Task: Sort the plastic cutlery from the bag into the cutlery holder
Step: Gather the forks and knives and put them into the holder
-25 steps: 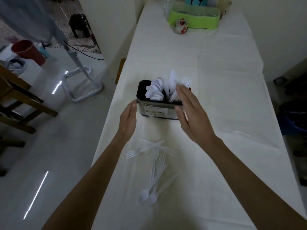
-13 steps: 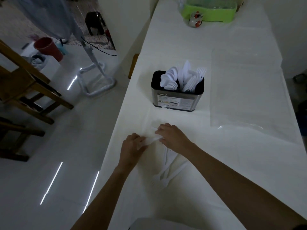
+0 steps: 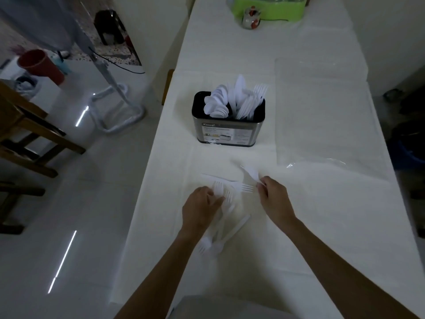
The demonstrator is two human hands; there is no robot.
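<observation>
The metal cutlery holder point(image 3: 227, 132) stands mid-table with white spoons, knives and forks upright in it. Nearer to me, several white plastic forks point(image 3: 226, 223) lie loose on the white tablecloth. My left hand point(image 3: 200, 211) rests on that pile and pinches a fork point(image 3: 218, 188) by its neck. My right hand point(image 3: 274, 200) grips the handle of another white fork point(image 3: 250, 172), whose blurred head points up and left towards the holder. One more fork point(image 3: 241, 187) lies flat between my hands.
A clear plastic bag point(image 3: 322, 125) lies flat to the right of the holder. A green tray point(image 3: 269, 8) and a small jar point(image 3: 250, 18) stand at the table's far end. The table's left edge drops to a tiled floor with a wooden chair point(image 3: 27, 134).
Both hands came down from the holder to the loose forks. Since half a second ago they have drawn apart, each now gripping a fork, the right one lifted off the cloth.
</observation>
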